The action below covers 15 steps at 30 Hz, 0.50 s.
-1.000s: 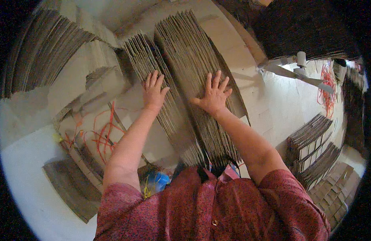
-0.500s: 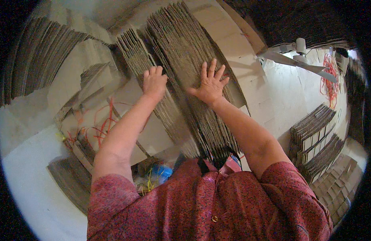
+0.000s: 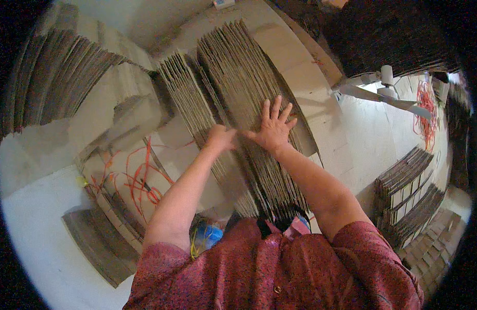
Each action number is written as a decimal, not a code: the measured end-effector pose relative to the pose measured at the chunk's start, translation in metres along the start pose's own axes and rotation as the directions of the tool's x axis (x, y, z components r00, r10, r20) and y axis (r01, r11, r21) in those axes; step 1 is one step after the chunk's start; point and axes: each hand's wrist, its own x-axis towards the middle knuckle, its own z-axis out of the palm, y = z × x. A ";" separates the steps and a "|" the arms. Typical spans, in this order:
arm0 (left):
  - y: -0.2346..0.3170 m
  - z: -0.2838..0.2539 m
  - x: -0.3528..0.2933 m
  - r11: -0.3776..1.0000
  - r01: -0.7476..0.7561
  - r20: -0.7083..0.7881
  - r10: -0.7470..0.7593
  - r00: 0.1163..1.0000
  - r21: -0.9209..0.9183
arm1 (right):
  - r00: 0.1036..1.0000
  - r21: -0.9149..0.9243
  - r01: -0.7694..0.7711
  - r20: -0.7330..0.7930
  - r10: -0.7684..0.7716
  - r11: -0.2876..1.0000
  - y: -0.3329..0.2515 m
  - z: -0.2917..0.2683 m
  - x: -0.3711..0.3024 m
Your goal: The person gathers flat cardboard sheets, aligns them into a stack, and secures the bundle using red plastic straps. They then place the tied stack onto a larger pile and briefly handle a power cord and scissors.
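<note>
Two rows of brown cardboard sheets stand on edge side by side before me, a wide right row (image 3: 238, 77) and a narrower left row (image 3: 182, 88). My right hand (image 3: 273, 128) lies flat over the top edges of the wide row, fingers spread. Beside it, my left hand (image 3: 221, 138) is above the inner side of the narrow row, near the gap between the two. Its fingers are curled and point toward the right hand; they are slightly blurred, and anything in them is hidden.
Tangled red strapping (image 3: 140, 181) lies left, near a blue plastic bag (image 3: 208, 235). More cardboard stacks stand at the upper left (image 3: 50, 77), lower left (image 3: 99, 243) and right (image 3: 404, 170). A fan (image 3: 386, 93) is at the right, with red strapping (image 3: 425, 119) beyond it.
My left hand has drawn back toward me and to the right along the narrow row. My right hand stays spread on the wide row. The whole view has shifted slightly.
</note>
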 end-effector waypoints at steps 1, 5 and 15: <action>0.000 0.001 -0.003 0.999 -0.019 -0.062 0.022 0.998 0.037 | 1.000 0.002 -0.005 0.009 0.005 1.000 -0.001 -0.003 0.000; 0.010 0.007 -0.018 0.975 0.010 -0.265 0.050 0.963 0.220 | 0.997 -0.026 -0.033 0.067 0.034 0.999 -0.006 -0.003 0.001; 0.056 0.005 -0.039 0.977 0.021 -0.390 0.065 0.918 0.212 | 1.000 -0.075 -0.020 0.012 0.021 0.997 -0.006 0.002 0.001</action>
